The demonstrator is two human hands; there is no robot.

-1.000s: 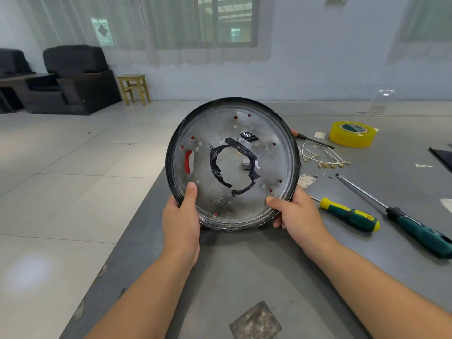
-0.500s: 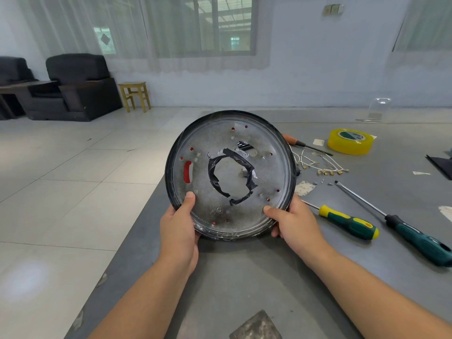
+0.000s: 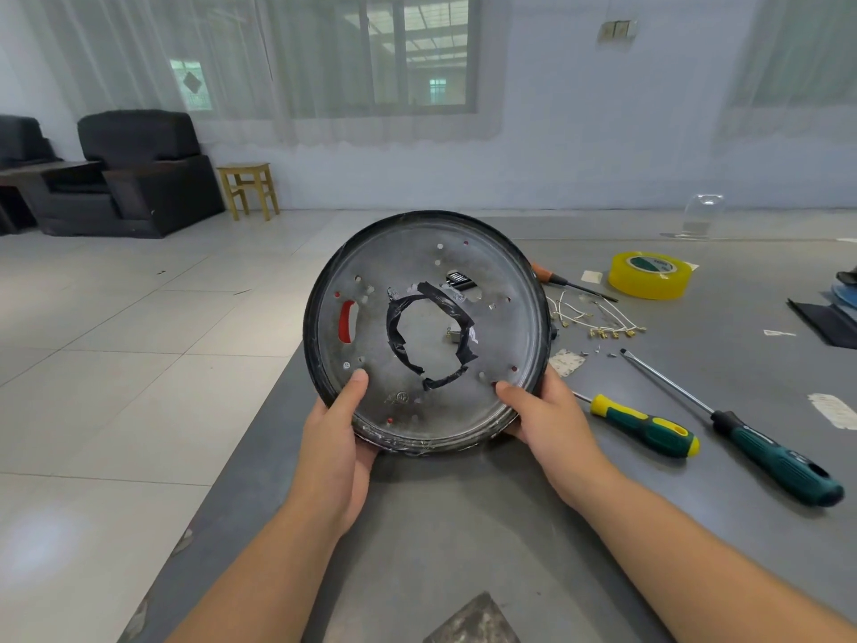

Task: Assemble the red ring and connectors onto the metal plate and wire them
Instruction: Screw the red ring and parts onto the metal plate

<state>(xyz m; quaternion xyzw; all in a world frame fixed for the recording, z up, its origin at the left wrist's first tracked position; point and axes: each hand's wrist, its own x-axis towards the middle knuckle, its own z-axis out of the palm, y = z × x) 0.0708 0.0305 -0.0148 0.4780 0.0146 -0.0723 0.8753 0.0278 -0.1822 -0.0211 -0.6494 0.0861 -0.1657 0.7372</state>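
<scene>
This is a plain room put to use as a makeshift repair workshop. A grey matte worktop [image 3: 487, 526] carries hand tools: a short green-and-yellow-handled screwdriver [image 3: 644, 426], a long dark-green-handled screwdriver [image 3: 751, 443], a roll of yellow tape [image 3: 648, 275] and a loose bunch of thin white wires with brass terminals [image 3: 598, 322]. Around it the room looks like a sparsely furnished lounge or office: pale glossy floor tiles [image 3: 116, 364], black upholstered armchairs [image 3: 134, 174] against the wall, a small yellow wooden stool [image 3: 249, 187], and a wide window [image 3: 371, 53] behind sheer white curtains in a bare pale wall.
</scene>
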